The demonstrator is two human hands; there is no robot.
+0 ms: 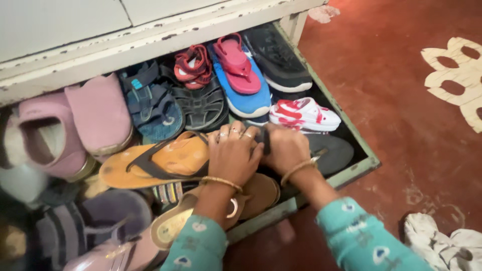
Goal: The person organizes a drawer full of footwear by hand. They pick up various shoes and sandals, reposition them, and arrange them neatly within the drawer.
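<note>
Shoes fill the drawer (351, 173) in a messy heap, while the left hand (232, 153) and right hand (286, 148) together clamp a dark sandal strap (264, 140).

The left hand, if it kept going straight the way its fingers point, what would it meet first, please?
Probably the dark grey strappy sandal: the left hand rests on the orange flip-flop with its fingers aimed up and into the drawer, and that sandal lies just beyond them. Depth is hard to judge.
</note>
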